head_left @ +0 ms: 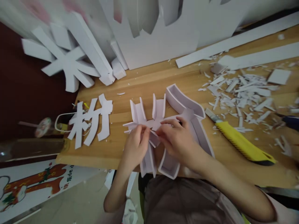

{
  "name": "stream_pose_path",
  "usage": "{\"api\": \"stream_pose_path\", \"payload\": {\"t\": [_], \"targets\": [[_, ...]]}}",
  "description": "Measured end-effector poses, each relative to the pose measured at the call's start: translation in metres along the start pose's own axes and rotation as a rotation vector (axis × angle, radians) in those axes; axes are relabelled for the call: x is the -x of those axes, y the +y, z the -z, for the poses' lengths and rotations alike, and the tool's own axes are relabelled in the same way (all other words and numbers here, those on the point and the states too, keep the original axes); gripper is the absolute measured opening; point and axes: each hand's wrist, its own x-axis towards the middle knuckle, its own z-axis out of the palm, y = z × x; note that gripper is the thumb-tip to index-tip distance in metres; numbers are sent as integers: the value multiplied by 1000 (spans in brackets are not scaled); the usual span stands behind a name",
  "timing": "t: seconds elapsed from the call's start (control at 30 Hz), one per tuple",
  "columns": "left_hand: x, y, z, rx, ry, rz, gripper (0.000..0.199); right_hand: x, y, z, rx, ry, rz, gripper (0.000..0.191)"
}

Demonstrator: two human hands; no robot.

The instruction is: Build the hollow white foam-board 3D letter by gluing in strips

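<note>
A white foam character (157,121) with raised walls lies near the table's front edge, its hollow channels facing up. At its centre my left hand (137,143) has thumb and fingertips pinched together at a short white foam strip (154,140). My right hand (178,137) bends over the character from the right, fingers curled and pinching at the strip's other end. Fingertips partly cover the place where strip and character meet, so I cannot tell whether they touch. Right of the character lies a yellow utility knife (243,141), its blade pointing toward the back left.
Flat white cut-out pieces (105,118) lie on the wooden table (140,79) at left. A finished-looking foam character (67,62) and a large white sheet (158,49) stand behind. Foam scraps (243,87) and long strips (233,40) cover the right side.
</note>
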Motion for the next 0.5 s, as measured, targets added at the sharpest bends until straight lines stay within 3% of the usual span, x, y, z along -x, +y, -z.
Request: {"api": "stream_pose_path", "payload": {"t": [0.17, 0.5], "targets": [[-11, 3, 2, -13, -14, 10, 20, -2, 2, -4, 6, 4, -37, 33], [-20, 11, 3, -137, -11, 58, 17, -4, 1, -1, 2, -8, -57, 21]]}}
